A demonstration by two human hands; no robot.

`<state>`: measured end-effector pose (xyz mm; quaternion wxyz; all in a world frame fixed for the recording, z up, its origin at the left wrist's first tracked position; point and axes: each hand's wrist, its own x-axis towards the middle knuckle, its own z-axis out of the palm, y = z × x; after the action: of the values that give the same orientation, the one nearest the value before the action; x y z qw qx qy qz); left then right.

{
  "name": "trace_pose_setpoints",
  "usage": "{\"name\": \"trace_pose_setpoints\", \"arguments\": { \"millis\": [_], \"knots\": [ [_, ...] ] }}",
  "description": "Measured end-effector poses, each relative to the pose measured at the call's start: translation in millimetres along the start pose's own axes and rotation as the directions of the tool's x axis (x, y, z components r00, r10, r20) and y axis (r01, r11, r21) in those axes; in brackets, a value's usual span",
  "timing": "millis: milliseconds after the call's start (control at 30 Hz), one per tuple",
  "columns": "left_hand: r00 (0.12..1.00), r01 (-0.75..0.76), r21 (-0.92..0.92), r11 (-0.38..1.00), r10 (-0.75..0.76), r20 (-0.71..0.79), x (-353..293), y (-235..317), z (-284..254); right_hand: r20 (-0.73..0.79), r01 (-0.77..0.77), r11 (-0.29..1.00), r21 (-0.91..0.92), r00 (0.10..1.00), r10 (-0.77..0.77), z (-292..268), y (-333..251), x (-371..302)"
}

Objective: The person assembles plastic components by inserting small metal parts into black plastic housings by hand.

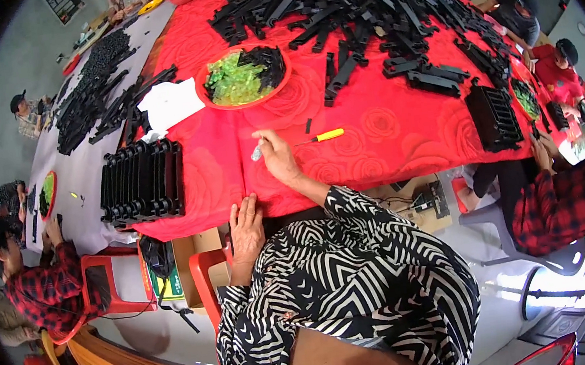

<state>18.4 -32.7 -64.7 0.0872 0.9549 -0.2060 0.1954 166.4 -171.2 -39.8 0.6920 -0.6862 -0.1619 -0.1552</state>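
Observation:
My left hand [246, 231] lies flat at the near edge of the red cloth, fingers stretched out, holding nothing. Above the cloth, my right hand [280, 159] is curled, with a small shiny whitish piece [256, 153] at its fingertips; what exactly it is cannot be made out. Just right of that hand lies a screwdriver with a yellow handle [330, 135]. A short black strip [308, 125] rests beyond it. Farther off is a red bowl [289, 83] with green translucent pieces [230, 81] and black parts [267, 62].
A heap of long black plastic parts [360, 11] covers the far side. Black parts stand in a row [141, 183] at left, near a white sheet [172, 106]. Another black stack [494, 117] is at right. Co-workers sit left [47, 287] and right [559, 208].

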Motion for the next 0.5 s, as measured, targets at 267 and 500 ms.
{"name": "trace_pose_setpoints", "arguments": {
  "millis": [267,500],
  "knots": [
    [0.999,-0.011,-0.008,1.0,0.011,-0.042,4,-4,-3,-0.433,-0.211,0.674,-0.708,0.883,-0.179,-126,-32,84],
    [1.0,-0.011,-0.003,1.0,0.011,-0.01,3,-5,-3,-0.415,-0.467,0.396,-0.791,0.884,0.212,-134,-2,110]
  ]
}}
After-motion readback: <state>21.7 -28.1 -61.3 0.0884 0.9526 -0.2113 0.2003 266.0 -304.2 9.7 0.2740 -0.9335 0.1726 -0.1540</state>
